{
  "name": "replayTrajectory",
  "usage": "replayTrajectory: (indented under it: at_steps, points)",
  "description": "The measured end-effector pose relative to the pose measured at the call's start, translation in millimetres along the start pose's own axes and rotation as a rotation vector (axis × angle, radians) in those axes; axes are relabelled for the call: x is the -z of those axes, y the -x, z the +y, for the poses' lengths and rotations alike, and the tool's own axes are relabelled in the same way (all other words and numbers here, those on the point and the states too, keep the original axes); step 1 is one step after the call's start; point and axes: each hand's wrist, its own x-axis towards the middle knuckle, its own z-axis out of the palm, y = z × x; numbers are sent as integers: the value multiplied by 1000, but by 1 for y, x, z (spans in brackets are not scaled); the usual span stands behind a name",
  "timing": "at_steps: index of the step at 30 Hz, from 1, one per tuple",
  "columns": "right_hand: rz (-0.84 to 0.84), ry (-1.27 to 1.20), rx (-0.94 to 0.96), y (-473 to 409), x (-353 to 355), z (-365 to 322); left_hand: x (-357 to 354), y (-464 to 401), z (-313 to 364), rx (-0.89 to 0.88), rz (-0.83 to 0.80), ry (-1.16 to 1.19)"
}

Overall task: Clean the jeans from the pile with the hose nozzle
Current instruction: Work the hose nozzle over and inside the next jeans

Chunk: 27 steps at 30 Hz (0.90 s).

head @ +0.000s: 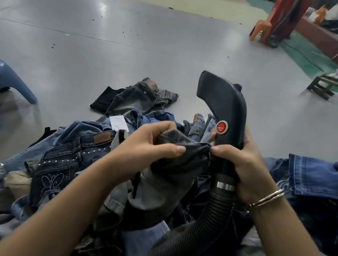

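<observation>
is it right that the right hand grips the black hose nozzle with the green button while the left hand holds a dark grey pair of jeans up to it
Not quite: the button on the black hose nozzle is red, not green, as the head view shows. The rest stands: the right hand grips the nozzle and the left hand holds a dark grey pair of jeans up to it.

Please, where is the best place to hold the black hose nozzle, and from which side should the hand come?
Probably the straight neck of the hose nozzle, between the red button and the metal ring, taken from the right, as the right hand does. That part is narrow and upright; the head bends away above.
</observation>
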Motion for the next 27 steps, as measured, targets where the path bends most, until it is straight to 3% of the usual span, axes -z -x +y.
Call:
replayTrajectory:
  at_steps: [5,8,10,13,15,18,27]
  points:
    - [-67,-53,231,-32,-16,-90,-20,-37,91,-229,22,345]
    - [-101,-95,355,-49,-23,-138,-33,-56,129,-140,-5,659]
    - [-97,-68,326,-55,-22,-142,-35,-65,126,-52,97,670]
    - [-42,22,187,-55,-11,-106,-23,-70,88,122,389,582]
    - [-23,22,66,-47,-3,-71,-5,-67,58,257,558,700]
    - [-8,38,-80,-30,-2,-29,21,-59,22,246,776,863]
    - [-95,-30,-152,24,-45,51,-14,0,-55,329,812,960]
